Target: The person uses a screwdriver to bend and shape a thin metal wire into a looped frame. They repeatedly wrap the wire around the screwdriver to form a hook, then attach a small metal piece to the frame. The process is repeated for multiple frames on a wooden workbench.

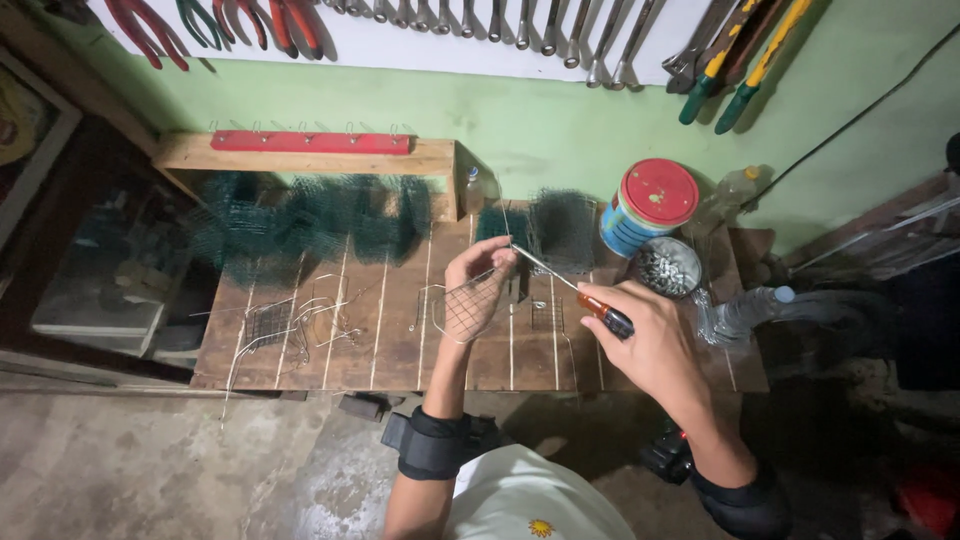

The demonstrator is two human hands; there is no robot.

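Pinching a small piece of wire mesh (470, 305) between thumb and fingertips, the left hand (478, 275) held it raised above the wooden bench (400, 350). The mesh looked light, thin and springy, likely easy to bend and prickly at its cut edges, so its rim seemed the safest hold. The right hand (655, 345) was closed around a screwdriver (575, 288), tip reaching to the mesh by the left fingers. Beyond the right hand stood a red-lidded tin (648, 207), shut, contents hidden, and an open pot of small metal bits (665, 267), probably screws.
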